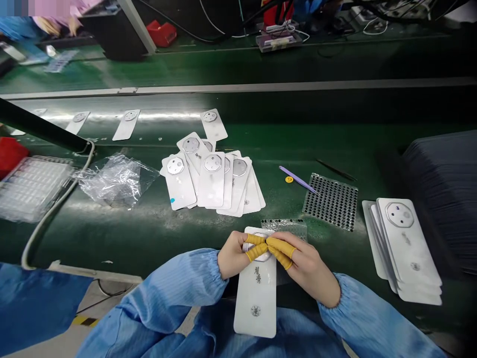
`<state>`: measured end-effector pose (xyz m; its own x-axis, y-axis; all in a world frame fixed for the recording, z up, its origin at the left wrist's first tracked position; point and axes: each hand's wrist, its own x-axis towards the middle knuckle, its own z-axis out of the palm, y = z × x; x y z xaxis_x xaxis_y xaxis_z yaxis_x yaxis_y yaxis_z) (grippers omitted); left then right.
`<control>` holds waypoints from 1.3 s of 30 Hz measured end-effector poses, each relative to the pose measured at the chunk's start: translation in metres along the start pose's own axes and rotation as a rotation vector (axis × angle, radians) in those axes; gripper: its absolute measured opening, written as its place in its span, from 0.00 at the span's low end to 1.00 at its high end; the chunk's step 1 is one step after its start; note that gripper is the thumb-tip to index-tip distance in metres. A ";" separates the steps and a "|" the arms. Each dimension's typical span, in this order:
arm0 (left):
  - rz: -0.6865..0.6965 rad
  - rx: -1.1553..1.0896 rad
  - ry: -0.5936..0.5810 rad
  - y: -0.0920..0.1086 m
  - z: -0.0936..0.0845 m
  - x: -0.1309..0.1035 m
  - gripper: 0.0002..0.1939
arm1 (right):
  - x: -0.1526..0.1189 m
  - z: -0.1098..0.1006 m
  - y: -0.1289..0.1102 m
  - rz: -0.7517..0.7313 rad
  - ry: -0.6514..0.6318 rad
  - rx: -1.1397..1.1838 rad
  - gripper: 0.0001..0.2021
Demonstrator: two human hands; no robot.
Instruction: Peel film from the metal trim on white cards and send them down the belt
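Observation:
My left hand [238,252] and my right hand [300,259] meet above a white phone-shaped panel [255,293]. Yellow finger cots cover thumb and index finger on both. The fingertips are pinched together around a small dark piece [266,240], too small to identify. Under my fingers the panel's octagonal camera-like area is mostly hidden; dark lettering and a round emblem show lower down. Just beyond my right hand lies a clear sheet [286,227] edged with black dots. Farther right are a sheet of small black round parts [331,201], purple tweezers [298,180] and dark tweezers [336,170].
A loose pile of white panels [212,186] lies ahead, with a neat stack [410,248] at right. Crumpled clear plastic [117,179] and clear trays [35,186] sit left, near a white cable [55,206]. Dark stacked sheets [443,194] border the right side.

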<state>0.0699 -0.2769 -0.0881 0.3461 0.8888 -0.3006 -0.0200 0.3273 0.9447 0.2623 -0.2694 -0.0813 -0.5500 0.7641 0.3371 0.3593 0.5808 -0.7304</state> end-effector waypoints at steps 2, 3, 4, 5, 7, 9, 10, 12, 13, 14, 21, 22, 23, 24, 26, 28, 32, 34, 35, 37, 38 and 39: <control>0.054 -0.006 -0.035 0.001 -0.001 0.000 0.14 | 0.004 0.000 0.003 0.036 -0.008 0.056 0.14; 0.088 0.019 -0.045 0.002 -0.002 -0.001 0.14 | 0.006 -0.001 0.005 0.055 -0.015 0.082 0.13; 0.126 0.059 -0.044 0.001 -0.002 -0.001 0.13 | 0.006 -0.002 0.007 0.066 -0.022 0.101 0.13; 0.168 0.115 -0.038 0.001 -0.003 -0.001 0.12 | 0.006 -0.002 0.008 0.064 -0.028 0.111 0.12; 0.249 0.246 -0.007 0.000 -0.002 -0.001 0.10 | 0.005 -0.002 0.010 0.031 -0.043 0.103 0.12; 0.311 0.357 0.032 -0.001 -0.001 -0.001 0.08 | 0.004 0.000 0.012 -0.013 -0.049 0.077 0.13; 0.329 0.389 0.044 -0.001 0.000 -0.001 0.08 | 0.003 0.002 0.013 -0.027 -0.050 0.066 0.13; 0.316 0.391 0.033 -0.001 0.002 -0.001 0.08 | 0.002 0.005 0.015 -0.026 -0.053 0.057 0.12; 0.285 0.372 0.015 -0.001 0.002 -0.001 0.08 | 0.003 0.006 0.015 -0.019 -0.053 0.057 0.12; 0.247 0.353 0.009 -0.001 0.003 0.000 0.09 | 0.003 0.006 0.016 -0.013 -0.050 0.057 0.12; 0.262 0.541 0.037 -0.005 0.000 -0.001 0.10 | 0.000 0.011 0.019 -0.002 -0.058 0.100 0.12; 0.278 0.572 0.019 -0.005 -0.001 0.000 0.10 | -0.001 0.012 0.019 0.012 -0.054 0.126 0.11; 0.287 0.599 0.007 -0.006 -0.001 0.000 0.11 | -0.001 0.014 0.020 0.032 -0.046 0.150 0.10; 0.290 0.620 0.000 -0.006 -0.001 0.001 0.11 | -0.001 0.017 0.020 0.057 -0.033 0.169 0.08; 0.275 0.630 -0.002 -0.006 -0.002 0.002 0.10 | -0.001 0.022 0.020 0.115 0.001 0.191 0.05; 0.228 0.587 -0.001 -0.004 -0.007 0.001 0.09 | 0.000 0.026 0.022 0.182 0.053 0.198 0.04; 0.105 0.408 0.100 0.005 -0.031 -0.015 0.17 | 0.000 0.028 0.029 0.288 0.179 0.204 0.03; 0.093 0.284 0.247 0.012 -0.042 -0.030 0.34 | -0.001 0.024 0.029 0.297 0.211 0.218 0.03; 0.103 0.209 0.330 0.015 -0.044 -0.037 0.42 | -0.001 0.020 0.027 0.293 0.220 0.225 0.04; 0.119 0.053 0.459 0.021 -0.042 -0.046 0.53 | 0.000 0.012 0.019 0.253 0.233 0.196 0.05; 0.109 -0.011 0.498 0.024 -0.037 -0.048 0.55 | 0.000 0.007 0.015 0.212 0.240 0.152 0.06; 0.086 -0.061 0.521 0.026 -0.030 -0.048 0.57 | 0.000 0.002 0.009 0.164 0.244 0.091 0.07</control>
<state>0.0245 -0.3018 -0.0532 -0.1712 0.9497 -0.2620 -0.0876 0.2502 0.9642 0.2643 -0.2646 -0.0895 -0.2887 0.8967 0.3355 0.3531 0.4255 -0.8333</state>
